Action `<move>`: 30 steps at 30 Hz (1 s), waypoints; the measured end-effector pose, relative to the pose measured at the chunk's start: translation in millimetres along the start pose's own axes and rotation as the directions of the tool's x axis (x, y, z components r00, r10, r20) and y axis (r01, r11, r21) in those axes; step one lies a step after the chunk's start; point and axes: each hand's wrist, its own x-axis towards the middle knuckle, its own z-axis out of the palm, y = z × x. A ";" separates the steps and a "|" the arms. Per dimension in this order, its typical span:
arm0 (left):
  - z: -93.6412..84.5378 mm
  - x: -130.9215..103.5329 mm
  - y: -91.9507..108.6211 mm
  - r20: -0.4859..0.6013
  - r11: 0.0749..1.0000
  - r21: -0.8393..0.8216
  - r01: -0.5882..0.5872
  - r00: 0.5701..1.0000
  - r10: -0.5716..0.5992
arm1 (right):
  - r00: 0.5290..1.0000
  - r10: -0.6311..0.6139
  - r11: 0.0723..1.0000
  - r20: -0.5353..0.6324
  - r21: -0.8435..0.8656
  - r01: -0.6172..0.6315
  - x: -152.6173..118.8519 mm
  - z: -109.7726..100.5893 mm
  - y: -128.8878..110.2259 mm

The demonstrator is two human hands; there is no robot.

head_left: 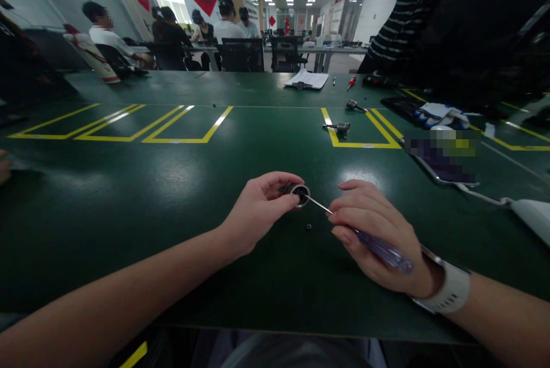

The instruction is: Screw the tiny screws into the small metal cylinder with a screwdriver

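Between its thumb and fingers, my left hand (264,207) holds a small round metal part (301,190) with its dark hollow end facing right. My right hand (373,230) is wrapped round the clear purple handle of a screwdriver (387,251). The thin shaft points up and left, and its tip is at the opening of the metal part; whether it touches anything inside is too small to tell. Just below the part, a tiny dark ring-shaped piece (309,226) lies on the green table (193,276).
Two small metal parts lie near the yellow tape at the back right, one (339,128) before the other (356,105). Further right are a phone (442,161) with a cable and gloves (442,114). A clipboard (307,79) lies behind. A person in striped sleeves stands at right.
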 end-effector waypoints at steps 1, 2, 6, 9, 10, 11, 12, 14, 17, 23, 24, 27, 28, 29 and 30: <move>0.3 -0.2 0.0 0.002 1.000 0.009 -0.001 1.000 0.001 | 1.000 -0.002 1.000 0.004 -0.009 0.002 -0.1 0.3 0.1; 0.7 -0.5 0.0 0.002 1.000 0.018 -0.002 1.000 0.002 | 1.000 -0.001 1.000 0.009 -0.017 0.001 -0.1 0.5 0.0; 2.6 -2.1 0.7 0.000 0.998 0.059 -0.004 1.000 0.004 | 1.000 -0.002 0.999 0.028 -0.032 0.003 0.1 1.7 -1.0; 2.9 -2.7 0.3 0.004 0.994 0.107 -0.015 1.000 0.015 | 0.999 -0.022 0.999 0.042 -0.039 0.024 0.5 1.9 -1.9; 2.8 -2.6 0.0 0.005 0.992 0.128 -0.018 1.000 0.017 | 0.999 -0.026 0.999 0.047 -0.039 0.028 0.7 1.7 -2.2; 2.6 -2.4 -0.4 0.003 0.989 0.147 -0.022 1.000 0.021 | 0.998 -0.029 0.999 0.053 -0.039 0.031 0.8 1.5 -2.4; 2.5 -2.2 -0.9 0.001 0.986 0.164 -0.025 1.000 0.025 | 0.998 -0.036 0.999 0.056 -0.038 0.039 0.8 1.3 -2.8; 2.5 -1.7 -1.6 -0.008 0.982 0.185 -0.029 0.999 0.031 | 0.997 -0.049 0.998 0.060 -0.045 0.052 0.7 1.2 -3.5; 3.4 -1.5 -2.4 -0.023 0.981 0.193 -0.033 0.999 0.038 | 0.996 -0.055 0.995 0.066 -0.075 0.060 0.4 1.5 -4.8; 1.6 0.9 -5.9 -0.008 0.979 0.198 -0.041 0.999 0.044 | 0.998 0.009 1.000 0.056 0.017 -0.010 -0.8 1.6 -5.7; 0.4 1.5 -6.4 -0.007 0.983 0.180 -0.041 0.999 0.043 | 0.997 0.071 0.994 0.022 0.080 -0.073 -1.1 1.7 -4.7; -3.5 2.9 -5.8 -0.026 0.996 0.088 -0.021 0.999 0.023 | 0.910 0.406 0.866 -0.079 0.351 -0.356 -1.5 3.3 2.8; -4.7 3.0 -5.1 -0.036 0.998 0.063 -0.010 0.999 0.012 | 0.842 0.535 0.769 -0.063 0.449 -0.455 -1.4 4.2 6.6; -5.6 3.0 -4.1 -0.047 0.999 0.045 0.000 0.999 0.002 | 0.765 0.644 0.643 0.014 0.532 -0.551 -1.1 5.3 10.6; -6.3 2.9 -3.1 -0.056 0.999 0.031 0.007 0.998 -0.005 | 0.680 0.724 0.506 0.114 0.582 -0.636 -0.8 6.3 14.5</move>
